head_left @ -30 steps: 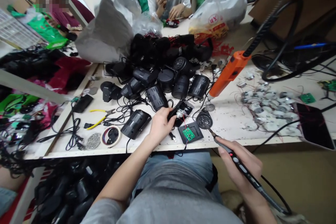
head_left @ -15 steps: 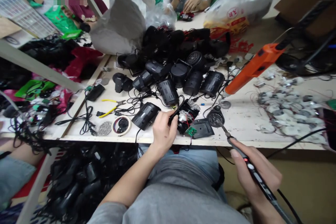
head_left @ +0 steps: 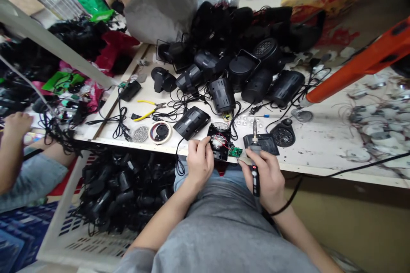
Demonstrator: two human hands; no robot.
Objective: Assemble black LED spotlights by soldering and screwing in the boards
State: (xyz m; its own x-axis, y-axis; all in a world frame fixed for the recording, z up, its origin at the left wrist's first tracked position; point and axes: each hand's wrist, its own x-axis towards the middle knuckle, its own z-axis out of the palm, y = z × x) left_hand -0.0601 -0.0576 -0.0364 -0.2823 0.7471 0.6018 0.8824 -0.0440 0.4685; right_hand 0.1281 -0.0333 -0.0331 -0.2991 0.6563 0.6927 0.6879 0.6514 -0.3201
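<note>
My left hand is closed on an opened black lamp unit at the table's near edge; red wires run from the unit to a small green circuit board. My right hand grips a black soldering iron upright, its tip pointing away over a flat black cover plate. The thumb side of this hand lies right beside the green board. A black cable trails from the iron to the right.
A pile of black lamp housings fills the table's middle and back. Yellow-handled pliers, a tape roll, an orange hanging tool, small white parts. A white crate of black units stands on the floor at left. Another person's arm at far left.
My left hand drew the opened unit to the table's near edge. My right hand came in from the right with the soldering iron and now holds it upright beside the green board.
</note>
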